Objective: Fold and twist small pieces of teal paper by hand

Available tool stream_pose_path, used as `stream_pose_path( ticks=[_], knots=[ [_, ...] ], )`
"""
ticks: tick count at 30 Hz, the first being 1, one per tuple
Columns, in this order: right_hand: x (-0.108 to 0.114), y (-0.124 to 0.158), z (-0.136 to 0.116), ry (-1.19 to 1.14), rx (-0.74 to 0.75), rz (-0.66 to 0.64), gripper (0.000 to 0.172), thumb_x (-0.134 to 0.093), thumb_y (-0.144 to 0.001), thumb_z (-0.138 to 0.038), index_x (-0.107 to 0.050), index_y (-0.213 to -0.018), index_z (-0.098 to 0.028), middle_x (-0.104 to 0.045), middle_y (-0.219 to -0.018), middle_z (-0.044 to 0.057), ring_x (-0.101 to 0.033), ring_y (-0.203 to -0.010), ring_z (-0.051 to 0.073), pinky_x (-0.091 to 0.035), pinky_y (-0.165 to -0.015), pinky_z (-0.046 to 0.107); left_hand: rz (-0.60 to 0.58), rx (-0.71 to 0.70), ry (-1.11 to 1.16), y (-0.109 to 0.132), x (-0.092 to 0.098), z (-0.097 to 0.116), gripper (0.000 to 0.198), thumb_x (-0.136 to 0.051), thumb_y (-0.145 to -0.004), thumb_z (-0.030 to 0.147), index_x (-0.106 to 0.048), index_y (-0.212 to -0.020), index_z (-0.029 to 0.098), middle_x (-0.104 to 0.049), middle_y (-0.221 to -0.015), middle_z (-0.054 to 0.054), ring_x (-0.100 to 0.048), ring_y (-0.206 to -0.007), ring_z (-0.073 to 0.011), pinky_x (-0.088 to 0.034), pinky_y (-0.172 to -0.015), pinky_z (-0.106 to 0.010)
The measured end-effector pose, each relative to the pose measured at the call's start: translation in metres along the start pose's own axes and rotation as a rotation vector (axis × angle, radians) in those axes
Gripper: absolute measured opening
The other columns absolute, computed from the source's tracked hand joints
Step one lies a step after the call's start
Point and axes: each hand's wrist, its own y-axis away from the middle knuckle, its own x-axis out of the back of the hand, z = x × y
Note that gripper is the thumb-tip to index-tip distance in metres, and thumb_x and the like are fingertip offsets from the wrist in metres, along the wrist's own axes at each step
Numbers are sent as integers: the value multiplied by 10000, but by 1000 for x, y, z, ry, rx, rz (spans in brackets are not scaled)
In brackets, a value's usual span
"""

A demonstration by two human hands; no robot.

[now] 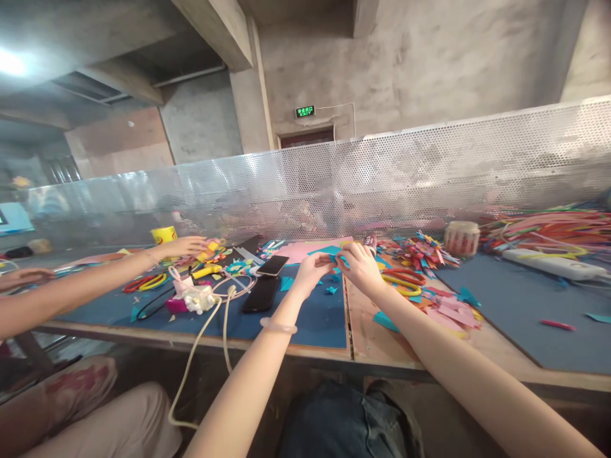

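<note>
My left hand (312,272) and my right hand (359,264) meet above the table, fingertips pinched together on a small piece of blue paper (336,257). Its exact shape is mostly covered by the fingers. Just below them lie small folded blue paper pieces (331,290). Beyond the hands is a sheet of pink paper (298,252). A dark bottle (370,242) stands right behind my right hand. Scissors with red and yellow handles (405,280) lie beside my right wrist, near pink paper scraps (451,312).
Two phones (261,294) lie left of my hands, near a white cable (224,312) hanging over the edge. A co-worker's hand (188,247) reaches in from the left. At right are a jar (461,238), a power strip (554,264) and coloured strips (563,232). A perforated metal screen (429,172) stands behind.
</note>
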Motion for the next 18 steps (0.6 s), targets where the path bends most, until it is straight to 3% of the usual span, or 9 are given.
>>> stream_pose_path(
  ticks=[18],
  knots=[
    [-4,1,-1,-33,-36,-8,139,-429,-826,-188,-565,-814,-165,-543,-845,70,-458,-784,181,-320,-688,304,2,-8,-94,2,0,3,230,-644,-632,180,-597,-848,117,-635,-718,-36,-596,-622,-124,-490,-658,-279]
  ],
)
